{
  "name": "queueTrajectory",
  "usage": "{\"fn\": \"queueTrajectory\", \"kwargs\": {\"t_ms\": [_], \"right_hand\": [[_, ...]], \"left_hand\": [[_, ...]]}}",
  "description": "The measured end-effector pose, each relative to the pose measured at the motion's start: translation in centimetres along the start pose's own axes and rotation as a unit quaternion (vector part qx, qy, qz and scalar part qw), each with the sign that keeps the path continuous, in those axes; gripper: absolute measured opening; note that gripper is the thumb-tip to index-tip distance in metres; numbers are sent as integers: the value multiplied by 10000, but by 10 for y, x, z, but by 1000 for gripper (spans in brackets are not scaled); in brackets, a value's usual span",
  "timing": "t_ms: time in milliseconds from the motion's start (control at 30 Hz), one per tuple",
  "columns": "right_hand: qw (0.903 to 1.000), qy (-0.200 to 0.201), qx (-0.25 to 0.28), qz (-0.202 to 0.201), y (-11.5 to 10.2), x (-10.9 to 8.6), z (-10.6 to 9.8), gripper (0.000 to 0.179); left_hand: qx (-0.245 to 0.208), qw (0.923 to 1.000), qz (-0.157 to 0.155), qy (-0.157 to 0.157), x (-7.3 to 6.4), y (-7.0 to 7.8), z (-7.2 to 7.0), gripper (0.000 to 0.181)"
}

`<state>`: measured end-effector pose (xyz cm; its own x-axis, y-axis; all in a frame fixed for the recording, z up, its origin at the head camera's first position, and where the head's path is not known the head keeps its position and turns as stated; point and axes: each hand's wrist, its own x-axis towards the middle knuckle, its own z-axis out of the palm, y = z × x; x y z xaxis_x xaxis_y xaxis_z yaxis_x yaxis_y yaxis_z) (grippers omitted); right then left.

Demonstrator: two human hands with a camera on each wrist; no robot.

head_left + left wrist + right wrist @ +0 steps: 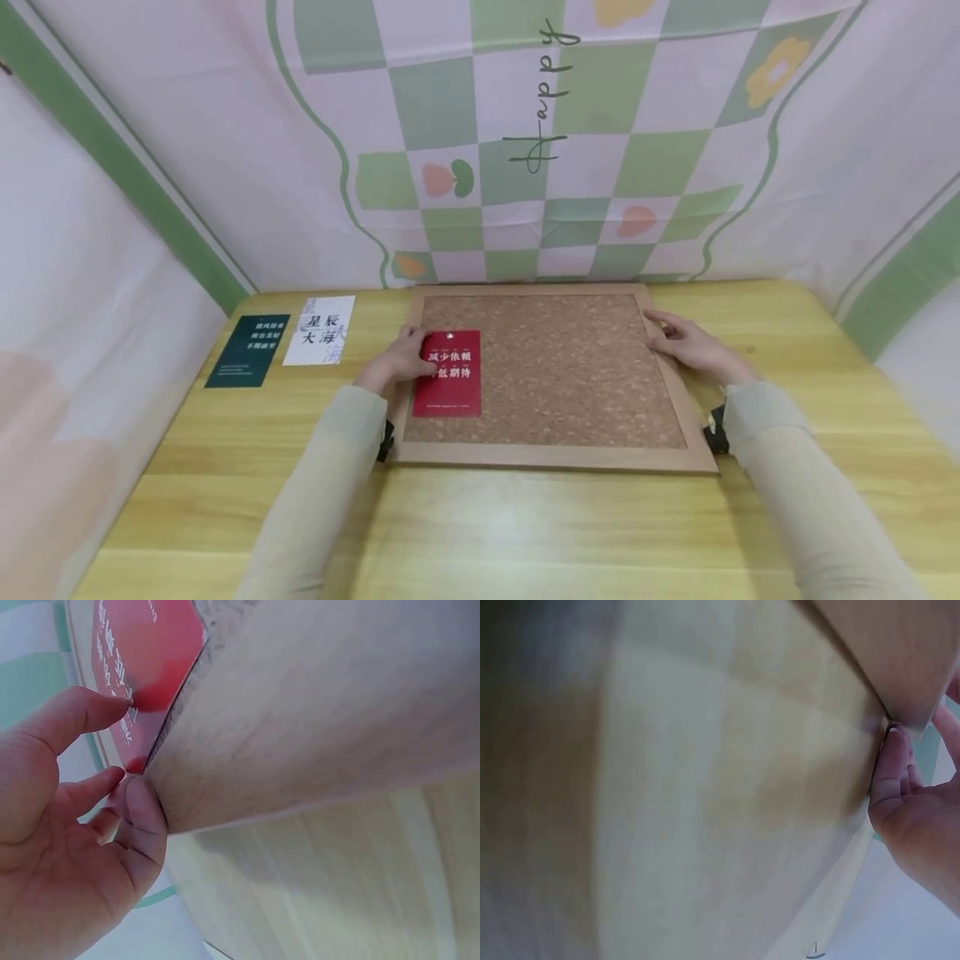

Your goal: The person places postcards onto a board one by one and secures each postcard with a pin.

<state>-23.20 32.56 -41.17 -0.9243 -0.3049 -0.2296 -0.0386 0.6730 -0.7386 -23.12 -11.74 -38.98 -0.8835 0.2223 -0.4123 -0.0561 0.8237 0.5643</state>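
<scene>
Corkboard (570, 375), speckled, rectangular, wood-framed

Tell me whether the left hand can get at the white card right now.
Likely yes: the white card lies on the table left of the left hand, with nothing visible between them, though the hand would first have to leave the corkboard.

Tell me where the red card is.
In the head view, the red card lies on the corkboard's left part, with the left hand at its left edge.
</scene>
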Motion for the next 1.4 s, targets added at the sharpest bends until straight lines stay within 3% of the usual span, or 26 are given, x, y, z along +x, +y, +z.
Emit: {"fn": "queueTrajectory", "kwargs": {"t_ms": [200, 333, 433, 533, 767, 900, 1000, 1167, 1267, 1400], "right_hand": [[9999, -73, 93, 20, 2, -1, -1, 64], [9999, -86, 65, 30, 3, 0, -1, 65], [9999, -105, 109, 59, 3, 1, 0, 65], [9997, -117, 187, 71, 4, 2, 1, 66], [9994, -111, 317, 86, 6, 3, 0, 66], [9993, -109, 336, 90, 7, 2, 0, 66], [9993, -107, 350, 93, 7, 2, -1, 66], [9989, -124, 445, 98, 6, 1, 0, 66], [9985, -148, 525, 95, 5, 0, 0, 66], [9981, -149, 590, 113, 4, 0, 0, 66]], "left_hand": [[-228, 9996, 191, 28, 1, -2, -3, 67], [-857, 9957, 341, 129, 1, -6, -8, 57], [-1375, 9888, 399, 431, 1, -14, -13, 50], [-1519, 9840, 288, 891, -3, -22, -20, 48], [-1121, 9763, -498, 1781, -10, -47, -35, 53], [-580, 9716, -954, 2087, -13, -63, -39, 56], [-204, 9677, -1160, 2229, -15, -74, -42, 56], [25, 9591, -1534, 2378, -21, -86, -46, 60], [79, 9574, -1708, 2328, -25, -91, -46, 67], [217, 9590, -1712, 2249, -28, -97, -46, 68]]}}
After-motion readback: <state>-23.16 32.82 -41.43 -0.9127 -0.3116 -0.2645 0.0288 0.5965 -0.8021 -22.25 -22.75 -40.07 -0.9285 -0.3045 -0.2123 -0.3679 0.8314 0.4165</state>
